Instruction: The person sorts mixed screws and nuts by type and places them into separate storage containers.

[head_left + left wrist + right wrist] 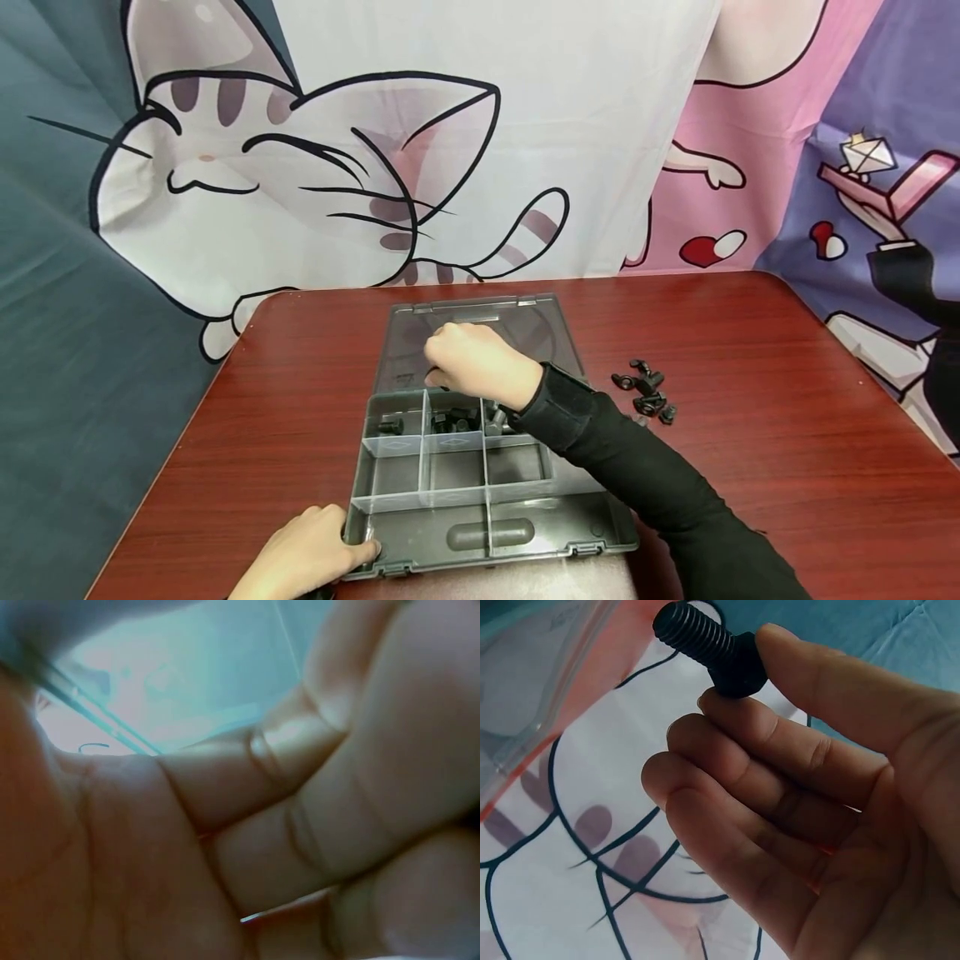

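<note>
A black threaded bolt (709, 646) is at the top centre of the right wrist frame, pinched by its head between thumb and forefinger of the right hand (476, 362). Its short, round shank carries close, even ridges and ends bluntly, pointing to the upper left; the head is thicker than the shank and so dark that its exact outline is hard to read. The right hand's other fingers lie bent below, side by side.

In the head frame this hand is at the centre, over the upper part of a grey translucent plastic compartment box (390, 475), whose lid (401, 354) lies open behind it. The left hand (307, 546), well apart at the lower left, grips the box's near left corner, thumb over the rim.

In the box's top row, the left compartment has one small black piece (391, 426), the middle one several black pieces (456, 420). A loose pile of small black hardware (647, 387) lies on the reddish-brown wooden table (277, 417), right of centre.
</note>
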`<state>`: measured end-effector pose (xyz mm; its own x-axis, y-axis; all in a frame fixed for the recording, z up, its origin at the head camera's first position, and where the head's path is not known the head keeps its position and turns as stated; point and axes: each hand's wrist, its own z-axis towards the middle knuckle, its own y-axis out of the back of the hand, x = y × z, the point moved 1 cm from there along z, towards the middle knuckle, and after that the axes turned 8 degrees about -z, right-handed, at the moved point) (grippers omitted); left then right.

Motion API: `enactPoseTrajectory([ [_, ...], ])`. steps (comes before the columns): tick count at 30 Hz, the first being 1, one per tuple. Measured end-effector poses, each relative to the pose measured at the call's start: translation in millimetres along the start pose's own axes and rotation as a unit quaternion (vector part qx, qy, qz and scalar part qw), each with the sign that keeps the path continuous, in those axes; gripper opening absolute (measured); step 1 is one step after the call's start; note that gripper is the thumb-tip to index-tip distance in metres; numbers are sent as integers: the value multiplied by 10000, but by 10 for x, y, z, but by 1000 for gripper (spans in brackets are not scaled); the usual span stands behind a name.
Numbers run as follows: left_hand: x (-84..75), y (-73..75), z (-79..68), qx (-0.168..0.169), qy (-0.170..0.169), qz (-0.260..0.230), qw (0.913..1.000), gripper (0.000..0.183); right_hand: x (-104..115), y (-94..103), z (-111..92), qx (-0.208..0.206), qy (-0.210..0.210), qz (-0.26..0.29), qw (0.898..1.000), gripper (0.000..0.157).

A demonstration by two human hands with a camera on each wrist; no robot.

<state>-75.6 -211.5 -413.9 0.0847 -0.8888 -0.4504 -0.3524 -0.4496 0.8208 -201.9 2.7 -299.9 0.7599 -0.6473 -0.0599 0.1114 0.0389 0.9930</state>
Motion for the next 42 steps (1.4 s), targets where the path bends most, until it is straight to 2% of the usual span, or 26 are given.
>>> enactPoseTrajectory([
  [4, 1, -3, 4, 82, 38, -37, 10000, 38, 61, -1, 41, 140, 47, -7, 9999, 23],
  [8, 6, -7, 0, 2, -14, 6, 10000, 38, 91, -6, 85, 177, 61, -92, 9998, 19],
  [12, 9, -3, 1, -44, -20, 31, 10000, 38, 123, -8, 124, 162, 153, -142, 9997, 23],
  [16, 9, 1, 12, 72, 75, 15, 9999, 40, 170, -10, 164, 120, 329, -121, 9993, 27],
  [23, 8, 1, 11, 134, 116, -9, 9998, 40, 281, -17, 258, 112, 487, -208, 9985, 24],
  [30, 1, 0, 0, 41, 67, -32, 10000, 40, 348, -24, 311, 155, 533, -189, 9983, 17],
  [42, 9, -6, 8, -49, -46, 70, 10000, 40, 304, -91, 344, 277, 352, -275, 9986, 20],
])
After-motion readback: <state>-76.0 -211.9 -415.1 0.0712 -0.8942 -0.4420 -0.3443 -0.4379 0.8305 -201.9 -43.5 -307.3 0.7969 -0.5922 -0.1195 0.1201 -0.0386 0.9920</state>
